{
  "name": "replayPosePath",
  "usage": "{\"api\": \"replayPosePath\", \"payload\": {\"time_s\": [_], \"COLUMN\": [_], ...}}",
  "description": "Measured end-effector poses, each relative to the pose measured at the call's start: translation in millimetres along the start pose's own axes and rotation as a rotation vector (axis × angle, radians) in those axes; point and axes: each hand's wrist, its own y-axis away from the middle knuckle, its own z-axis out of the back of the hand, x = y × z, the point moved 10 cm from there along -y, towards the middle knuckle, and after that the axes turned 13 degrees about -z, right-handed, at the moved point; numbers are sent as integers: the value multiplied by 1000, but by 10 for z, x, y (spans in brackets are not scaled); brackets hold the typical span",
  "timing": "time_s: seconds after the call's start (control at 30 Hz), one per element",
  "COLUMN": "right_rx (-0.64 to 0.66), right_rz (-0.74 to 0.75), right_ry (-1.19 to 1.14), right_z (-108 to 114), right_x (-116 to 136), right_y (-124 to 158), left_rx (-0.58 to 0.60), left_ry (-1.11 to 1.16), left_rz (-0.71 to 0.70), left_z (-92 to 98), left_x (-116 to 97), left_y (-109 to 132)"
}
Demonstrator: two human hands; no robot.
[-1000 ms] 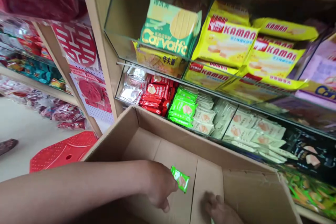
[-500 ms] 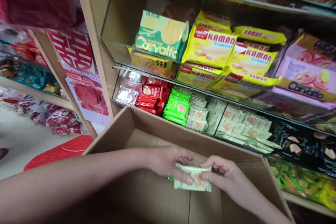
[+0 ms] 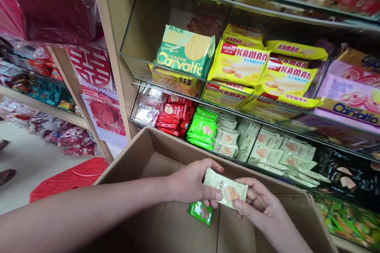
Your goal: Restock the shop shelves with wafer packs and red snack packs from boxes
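A pale green snack packet (image 3: 227, 188) is held between both hands above an open cardboard box (image 3: 175, 146). My left hand (image 3: 196, 184) grips its left end, thumb on the front face. My right hand (image 3: 259, 201) pinches its right end, thumb on top and fingers behind. Whether more packets lie behind this one is hidden. A bright green packet (image 3: 202, 212) shows just below my left hand, seemingly inside the box. Similar pale packets (image 3: 227, 142) stand stacked on the low shelf beyond the box, beside bright green packets (image 3: 202, 128).
Yellow wafer packs (image 3: 239, 65), a green wafer pack (image 3: 185, 55) and purple packs (image 3: 352, 87) fill the glass-fronted shelf above. Red packets (image 3: 173, 112) sit lower left. A red plastic stool (image 3: 71, 176) stands left of the box. A person's feet (image 3: 6, 176) show at the far left.
The pale packet has been raised and tilted, its printed face now showing more clearly. More of the bright green packet below is visible. The view has shifted slightly, so the shelves appear lower.
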Motion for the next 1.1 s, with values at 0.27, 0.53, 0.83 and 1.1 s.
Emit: {"api": "replayPosePath", "payload": {"time_s": [0.27,0.53,0.83,1.1], "right_rx": [-9,10,-110,-732], "right_rz": [46,70,51,344], "right_ry": [146,31,549,916], "right_z": [129,54,175,716], "right_x": [213,340,141,1150], "right_y": [-55,-88,-45,-280], "left_rx": [-95,-131,-48,48], "left_ry": [9,41,-108,-352], "left_rz": [-52,-95,-15,26], "left_z": [67,144,42,29], "left_x": [-153,-243,32,159], "left_y": [-55,-55,9,55]}}
